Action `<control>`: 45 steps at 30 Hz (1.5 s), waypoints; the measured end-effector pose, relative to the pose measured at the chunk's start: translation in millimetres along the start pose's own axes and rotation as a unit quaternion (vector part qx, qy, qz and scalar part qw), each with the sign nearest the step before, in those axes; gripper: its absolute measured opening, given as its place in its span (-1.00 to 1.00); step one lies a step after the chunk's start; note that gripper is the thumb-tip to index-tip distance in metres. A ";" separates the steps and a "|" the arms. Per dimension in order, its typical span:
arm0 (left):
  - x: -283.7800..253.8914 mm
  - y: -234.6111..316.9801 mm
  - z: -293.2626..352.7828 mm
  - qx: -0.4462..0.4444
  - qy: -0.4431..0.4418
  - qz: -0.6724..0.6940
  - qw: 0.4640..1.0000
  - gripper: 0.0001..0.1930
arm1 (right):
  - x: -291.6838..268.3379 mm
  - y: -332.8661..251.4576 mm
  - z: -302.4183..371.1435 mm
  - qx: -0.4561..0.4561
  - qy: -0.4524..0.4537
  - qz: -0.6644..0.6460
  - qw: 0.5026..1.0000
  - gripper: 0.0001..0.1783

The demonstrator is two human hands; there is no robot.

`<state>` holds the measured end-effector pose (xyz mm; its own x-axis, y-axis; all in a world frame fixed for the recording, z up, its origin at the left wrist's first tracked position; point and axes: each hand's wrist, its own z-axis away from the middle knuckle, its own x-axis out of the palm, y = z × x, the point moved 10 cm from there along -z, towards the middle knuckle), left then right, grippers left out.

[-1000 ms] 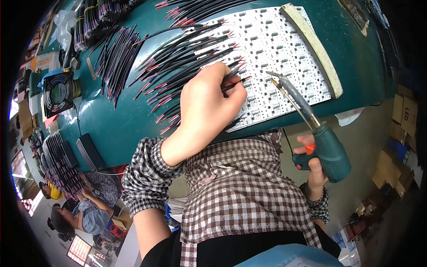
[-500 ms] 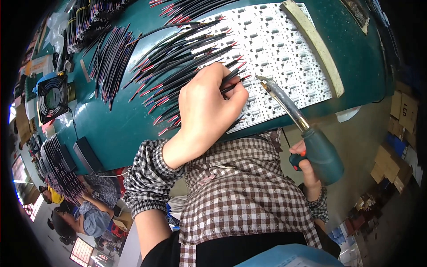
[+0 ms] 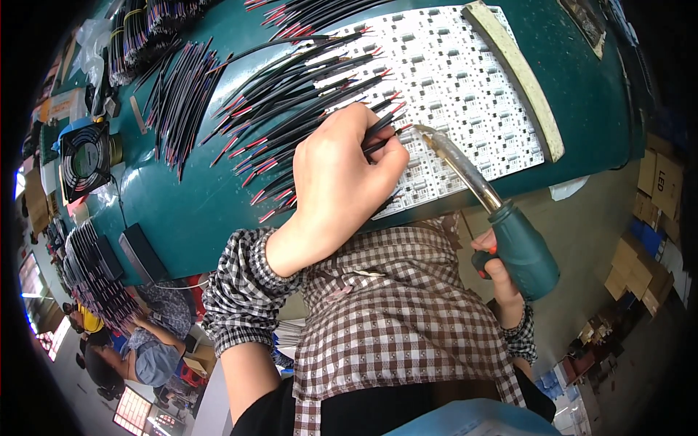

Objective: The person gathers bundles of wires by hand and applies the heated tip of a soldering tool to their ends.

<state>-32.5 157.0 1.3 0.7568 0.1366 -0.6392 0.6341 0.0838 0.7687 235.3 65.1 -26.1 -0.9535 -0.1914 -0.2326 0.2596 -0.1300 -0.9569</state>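
My left hand [image 3: 342,171] pinches a black cable [image 3: 376,145], whose stripped red end rests over the white circuit board panel [image 3: 472,138]. My right hand [image 3: 505,280] is wrapped round the dark green handle of a soldering gun [image 3: 525,251], a finger at its red trigger. The gun's bent metal tip [image 3: 418,128] is right at the end of the held cable; whether they touch I cannot tell. Several black cables [image 3: 283,109] with red and white ends lie side by side, their right ends on the panel's left part.
A pale bar [image 3: 512,76] lies along the panel's right side. More loose cables [image 3: 182,102] and tied bundles [image 3: 138,33] are on the green table [image 3: 174,225] to the left. A small black fan [image 3: 86,160] stands at the left edge, near a dark box [image 3: 142,251]. Another person [image 3: 149,356] sits at lower left.
The soldering gun has shifted slightly left, bringing its tip closer to the cable end in my left hand. My left hand has barely moved.
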 end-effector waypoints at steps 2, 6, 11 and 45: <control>1.6 -0.8 -0.4 -0.001 -0.004 -0.001 1.000 -0.84 | 0.5 1.0 1.0 0.001 -0.005 0.016 1.000 -0.12; 1.9 -1.7 -0.7 -0.005 -0.005 0.003 1.000 -0.84 | -0.9 -1.1 1.3 -0.016 -0.024 0.080 0.996 -0.17; 0.1 -0.8 -2.0 -0.011 -0.007 0.016 1.000 -0.86 | -0.3 -11.9 -0.1 -0.015 -0.036 0.130 0.991 -0.21; 6.5 9.5 -8.5 0.032 -0.033 -0.034 0.998 -0.83 | -2.5 -18.9 -8.7 0.053 0.015 -0.042 0.998 -0.10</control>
<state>-22.9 167.1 4.6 0.7195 0.0679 -0.6911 0.6911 0.0273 0.7222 231.5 76.5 -8.9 -0.9766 -0.1459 -0.1583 0.1910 -0.2479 -0.9498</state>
